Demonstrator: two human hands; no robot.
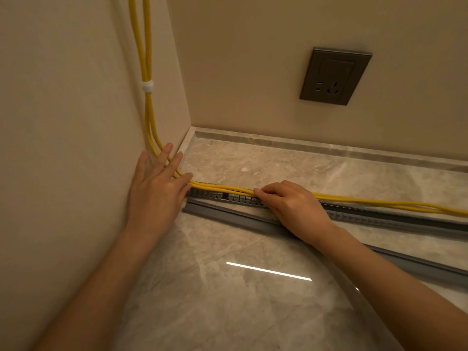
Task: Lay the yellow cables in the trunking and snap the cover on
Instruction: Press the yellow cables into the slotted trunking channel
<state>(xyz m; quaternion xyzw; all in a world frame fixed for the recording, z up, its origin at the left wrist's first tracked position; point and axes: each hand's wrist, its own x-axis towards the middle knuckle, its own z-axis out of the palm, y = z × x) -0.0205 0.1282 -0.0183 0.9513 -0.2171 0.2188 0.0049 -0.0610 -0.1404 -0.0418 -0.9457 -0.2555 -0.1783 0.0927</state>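
At nine o'clock the left hand (157, 188), grip apart, pinned the yellow cables (222, 187) while the right hand (291, 206) pinched them over the trunking (215, 196), pressing in seemingly due next.

No text, label, brand, number or sign can be read. Any marking on the wall socket (335, 76) is too small to be made out.
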